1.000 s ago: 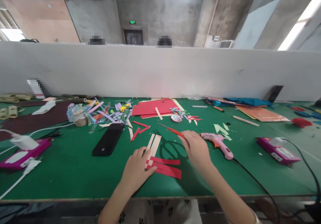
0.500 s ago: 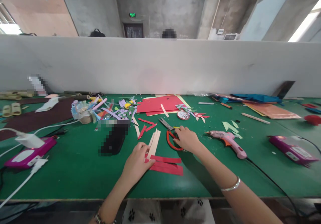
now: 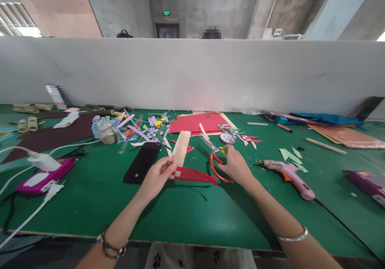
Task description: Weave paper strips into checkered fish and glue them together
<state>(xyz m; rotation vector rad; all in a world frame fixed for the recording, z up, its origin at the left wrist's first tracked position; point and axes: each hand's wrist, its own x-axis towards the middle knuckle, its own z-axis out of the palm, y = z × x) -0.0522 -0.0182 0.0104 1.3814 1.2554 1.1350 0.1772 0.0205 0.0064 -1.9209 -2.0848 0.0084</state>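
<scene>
Over green mat (image 3: 180, 217), left hand (image 3: 156, 176) pinches flat paper strips (image 3: 181, 148).

Left hand (image 3: 156, 176): pinches paper strips (image 3: 181, 150), cream ones upright, red ones trailing toward 3 o'clock.
Right hand (image 3: 237, 168): grips scissors (image 3: 211, 165), blades toward 11 o'clock.
Glue gun (image 3: 288, 173): 3 o'clock of right hand.
Phone (image 3: 142, 161): 10 o'clock of left hand.

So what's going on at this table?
Someone is doing paper crafts at a green table littered with coloured scraps. Their left hand pinches a bunch of red and cream paper strips, holding them up off the table. Their right hand grips red-handled scissors that rest on the table, just beside the strips. A pink glue gun lies further right, and a black phone lies to the left.
</scene>
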